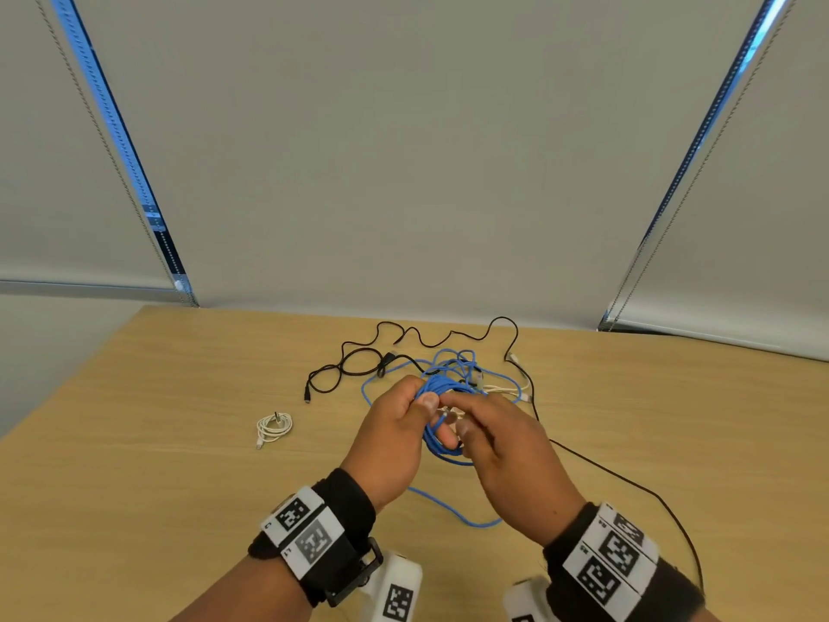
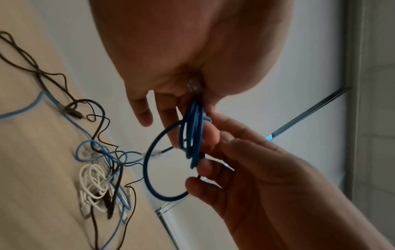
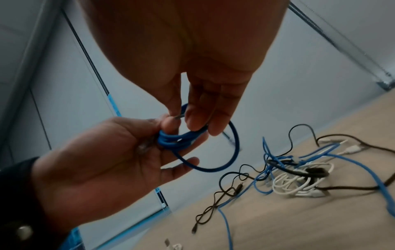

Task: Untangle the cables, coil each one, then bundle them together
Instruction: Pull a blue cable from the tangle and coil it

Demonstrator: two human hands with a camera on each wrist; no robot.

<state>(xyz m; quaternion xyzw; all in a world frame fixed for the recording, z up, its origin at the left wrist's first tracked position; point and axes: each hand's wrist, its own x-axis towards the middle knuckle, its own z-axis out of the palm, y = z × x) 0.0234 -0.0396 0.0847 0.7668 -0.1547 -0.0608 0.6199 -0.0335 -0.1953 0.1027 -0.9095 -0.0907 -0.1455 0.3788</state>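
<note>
We have one white cable already coiled and set down on the wooden table to our left, and we are partway through the blue network cable: our left hand grips its finished loops between thumb and curled fingers above the table, while our right hand pinches the coil from the other side, fingers bent around it. By our reckoning most of the job remains, since the blue cable's slack runs back into the knot of black cable and another white cable beyond our hands, and no bundling has begun.
</note>
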